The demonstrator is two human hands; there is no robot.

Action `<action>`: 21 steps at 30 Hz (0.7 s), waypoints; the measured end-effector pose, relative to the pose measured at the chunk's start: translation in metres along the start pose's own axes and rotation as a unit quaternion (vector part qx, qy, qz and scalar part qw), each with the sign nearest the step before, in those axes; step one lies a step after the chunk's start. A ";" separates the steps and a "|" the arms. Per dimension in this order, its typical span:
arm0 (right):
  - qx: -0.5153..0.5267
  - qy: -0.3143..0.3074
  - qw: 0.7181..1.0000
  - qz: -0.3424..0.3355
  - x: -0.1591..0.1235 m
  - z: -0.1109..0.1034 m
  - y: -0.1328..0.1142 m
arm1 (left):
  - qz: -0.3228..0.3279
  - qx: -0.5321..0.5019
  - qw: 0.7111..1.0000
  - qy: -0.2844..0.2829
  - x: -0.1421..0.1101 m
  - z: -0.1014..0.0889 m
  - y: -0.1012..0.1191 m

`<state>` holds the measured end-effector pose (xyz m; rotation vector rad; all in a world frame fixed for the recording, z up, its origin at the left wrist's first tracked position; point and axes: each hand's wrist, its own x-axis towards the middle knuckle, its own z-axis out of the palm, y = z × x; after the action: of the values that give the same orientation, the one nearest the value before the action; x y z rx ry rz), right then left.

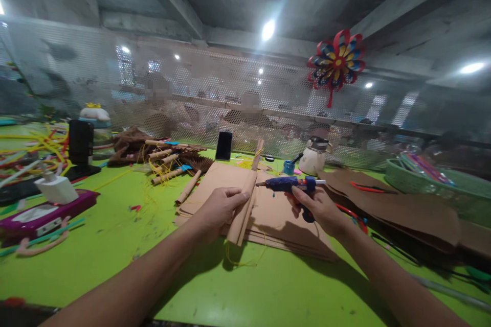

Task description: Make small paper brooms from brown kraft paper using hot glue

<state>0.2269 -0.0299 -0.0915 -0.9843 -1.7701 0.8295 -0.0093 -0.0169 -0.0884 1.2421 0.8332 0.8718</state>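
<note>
My left hand point(220, 208) grips a folded strip of brown paper point(243, 209), pleated lengthwise, held above a stack of brown paper sheets point(272, 219) on the green table point(115, 245). My right hand point(320, 209) is closed round the handle of a blue hot glue gun point(289, 184). Its nozzle points left, close to the top of the folded strip. Both forearms reach in from the bottom edge.
Rolled brown paper tubes point(169, 163) and a black phone point(224, 145) lie behind. A white kettle point(313, 156), a green basket point(429, 179), more brown sheets point(402, 204), red scissors point(351, 214), a purple box point(46, 214), a mesh screen point(245, 102) with people beyond.
</note>
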 end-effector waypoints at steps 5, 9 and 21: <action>-0.029 -0.034 0.999 -0.008 -0.002 0.001 -0.004 | 0.000 -0.021 1.000 0.011 -0.001 0.002 0.001; -0.048 -0.045 0.998 -0.021 -0.003 0.000 -0.004 | 0.010 -0.028 1.000 0.008 -0.004 0.005 0.006; -0.084 -0.036 0.996 -0.012 -0.004 -0.001 -0.008 | -0.003 -0.044 0.999 0.015 -0.007 0.006 0.007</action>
<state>0.2264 -0.0370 -0.0862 -1.0502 -1.9351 0.7168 -0.0073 -0.0252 -0.0800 1.1516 0.8138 0.9164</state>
